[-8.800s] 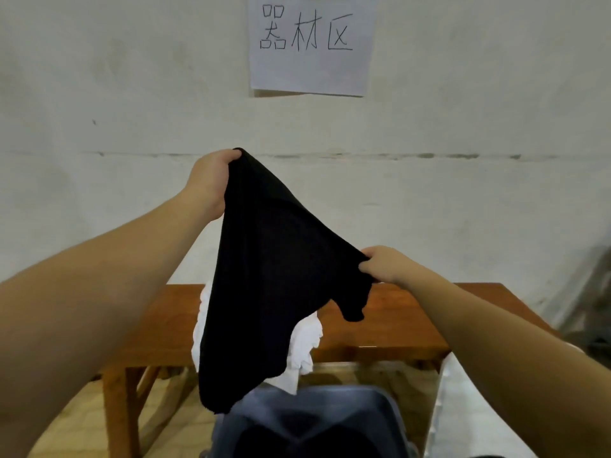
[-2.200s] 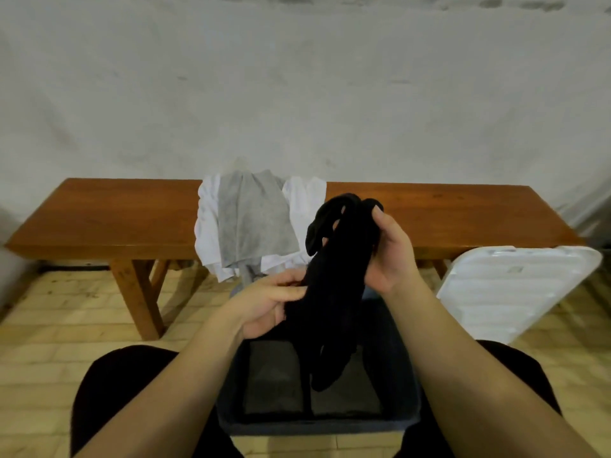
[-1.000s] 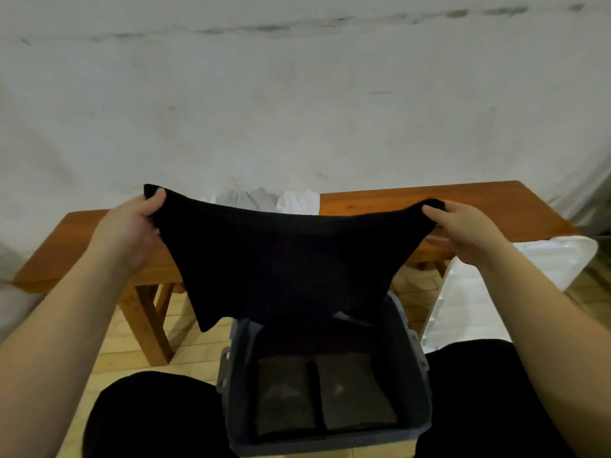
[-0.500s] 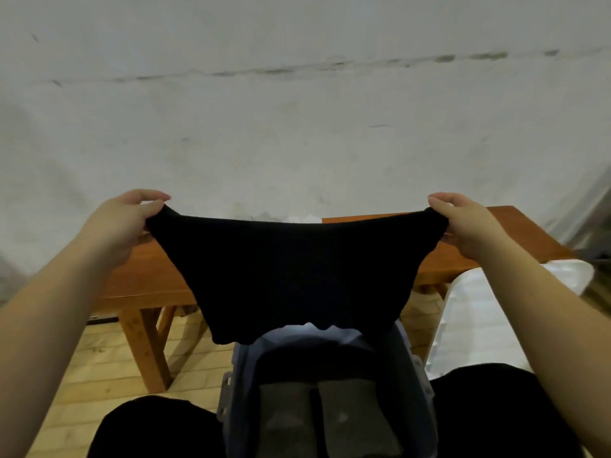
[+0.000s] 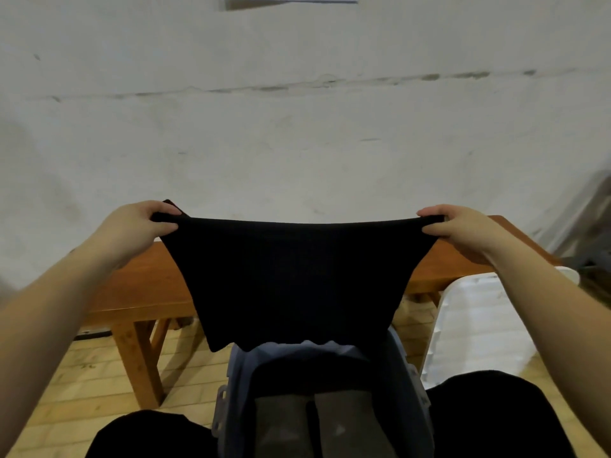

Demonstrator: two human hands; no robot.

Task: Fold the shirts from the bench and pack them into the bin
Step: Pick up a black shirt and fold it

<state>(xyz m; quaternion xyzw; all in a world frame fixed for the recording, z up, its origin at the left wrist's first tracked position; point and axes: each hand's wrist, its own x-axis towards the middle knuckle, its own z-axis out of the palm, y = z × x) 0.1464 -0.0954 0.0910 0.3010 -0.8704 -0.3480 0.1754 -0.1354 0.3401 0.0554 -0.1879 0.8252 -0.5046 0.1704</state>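
A black shirt (image 5: 297, 279) hangs stretched wide in the air between my two hands, above the bin. My left hand (image 5: 135, 229) pinches its upper left corner and my right hand (image 5: 463, 229) pinches its upper right corner. Below it, between my knees, stands the grey-blue bin (image 5: 413, 391); two dark folded shirts (image 5: 317, 424) lie side by side on its bottom. The wooden bench (image 5: 139, 292) runs behind the shirt. The shirt hides the middle of the bench and whatever lies there.
A white bin lid (image 5: 479, 325) leans upright at the right, beside the bin. A plastered wall (image 5: 297, 143) rises behind the bench. The floor (image 5: 82, 375) is yellow brick. My knees in black trousers (image 5: 148, 434) flank the bin.
My hands have drawn the black shirt out from a bunched strip into a wide spread, then lifted it slightly. The view has tilted upward.
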